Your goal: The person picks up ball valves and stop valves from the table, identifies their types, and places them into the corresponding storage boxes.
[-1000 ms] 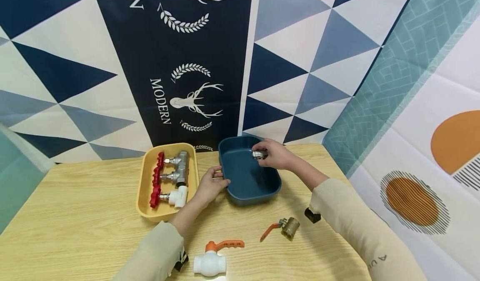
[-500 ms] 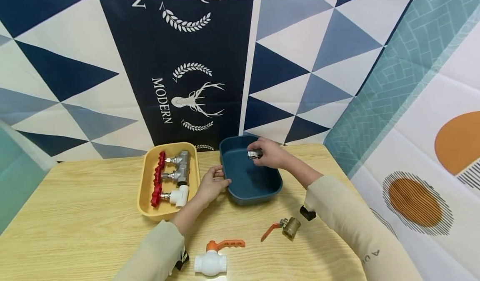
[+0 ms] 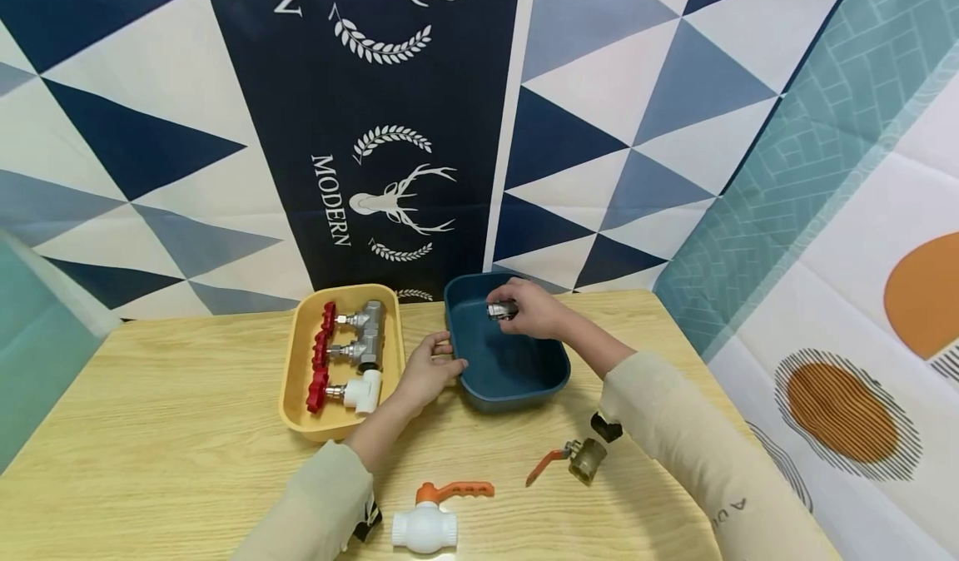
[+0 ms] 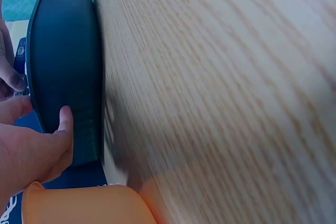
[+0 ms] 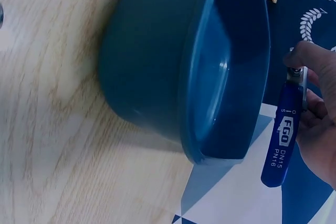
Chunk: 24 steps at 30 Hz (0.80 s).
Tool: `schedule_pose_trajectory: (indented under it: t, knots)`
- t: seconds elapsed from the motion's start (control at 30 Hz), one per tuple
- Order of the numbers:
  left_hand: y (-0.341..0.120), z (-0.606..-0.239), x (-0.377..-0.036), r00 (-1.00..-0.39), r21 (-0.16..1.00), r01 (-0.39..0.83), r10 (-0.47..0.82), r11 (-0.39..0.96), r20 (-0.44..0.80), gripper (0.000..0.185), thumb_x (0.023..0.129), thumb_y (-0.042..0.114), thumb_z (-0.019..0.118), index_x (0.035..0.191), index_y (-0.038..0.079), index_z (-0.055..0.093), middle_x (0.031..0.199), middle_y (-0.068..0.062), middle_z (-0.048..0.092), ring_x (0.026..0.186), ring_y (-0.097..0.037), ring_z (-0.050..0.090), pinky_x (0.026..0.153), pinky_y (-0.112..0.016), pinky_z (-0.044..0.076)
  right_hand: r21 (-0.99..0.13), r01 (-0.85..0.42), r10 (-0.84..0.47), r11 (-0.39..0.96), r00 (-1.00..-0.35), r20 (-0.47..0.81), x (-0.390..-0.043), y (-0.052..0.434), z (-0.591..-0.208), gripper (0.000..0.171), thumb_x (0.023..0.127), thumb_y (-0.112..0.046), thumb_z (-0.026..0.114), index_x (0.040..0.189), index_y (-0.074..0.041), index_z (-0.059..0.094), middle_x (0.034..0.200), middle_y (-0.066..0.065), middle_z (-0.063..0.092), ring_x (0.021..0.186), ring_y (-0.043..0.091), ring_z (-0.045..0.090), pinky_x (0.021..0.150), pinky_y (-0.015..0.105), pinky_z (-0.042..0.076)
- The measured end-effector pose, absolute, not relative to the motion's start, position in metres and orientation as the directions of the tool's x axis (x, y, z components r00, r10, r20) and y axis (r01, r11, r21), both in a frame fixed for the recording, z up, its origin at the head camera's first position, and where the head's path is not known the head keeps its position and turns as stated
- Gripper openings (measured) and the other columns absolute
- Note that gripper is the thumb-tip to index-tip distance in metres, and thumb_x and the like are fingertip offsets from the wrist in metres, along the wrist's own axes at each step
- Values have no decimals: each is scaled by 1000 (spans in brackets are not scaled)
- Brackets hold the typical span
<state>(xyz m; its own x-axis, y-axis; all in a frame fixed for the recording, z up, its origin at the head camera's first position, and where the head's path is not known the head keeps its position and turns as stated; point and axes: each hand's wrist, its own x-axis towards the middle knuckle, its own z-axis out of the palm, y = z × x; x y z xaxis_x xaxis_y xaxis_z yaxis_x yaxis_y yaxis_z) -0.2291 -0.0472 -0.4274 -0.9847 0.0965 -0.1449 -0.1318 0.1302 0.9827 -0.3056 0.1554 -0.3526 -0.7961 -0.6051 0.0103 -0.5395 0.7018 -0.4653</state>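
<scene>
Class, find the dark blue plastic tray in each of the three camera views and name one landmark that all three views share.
Head view: the dark blue plastic tray sits centre, on the table's far half.
Left wrist view: the tray stands at upper left, with the left hand on its side.
Right wrist view: the tray fills the top centre, seen on edge.
Shared landmark: the light wooden table.

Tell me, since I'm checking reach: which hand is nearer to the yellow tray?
Left. The left hand holds the blue tray's near-left rim, just beside the yellow tray. The right hand holds a valve over the blue tray's far end.
</scene>
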Motion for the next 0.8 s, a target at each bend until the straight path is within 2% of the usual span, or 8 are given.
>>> schedule_pose_trajectory:
  t: [0.13,0.57,0.8]
  knots:
    - [-48,-427,-229,-985,982,-131,95,138,-145,57,85,7,64,136,-1,39,124,-22,50,105,-31,58,79,-33,54,-458,-546,-613,701,-790,3,-306,151,-353,40,83,-10,64,122,-3,60,109,14,55,85,19,53,72,29,49]
    - [-47,-425,-228,-982,980,-143,102,135,-158,57,86,8,63,138,2,40,125,-21,49,105,-29,57,80,-36,54,-468,-550,-625,692,-781,-5,-312,141,-359,39,83,-9,66,121,-4,60,111,13,55,89,20,53,76,31,49]
    - [-49,-427,-229,-982,981,-138,108,133,-153,57,86,8,64,137,2,40,125,-21,49,105,-28,58,81,-37,54,-456,-579,-644,676,-765,18,-317,137,-366,39,82,-10,66,120,-5,61,109,12,56,86,18,51,73,29,47]
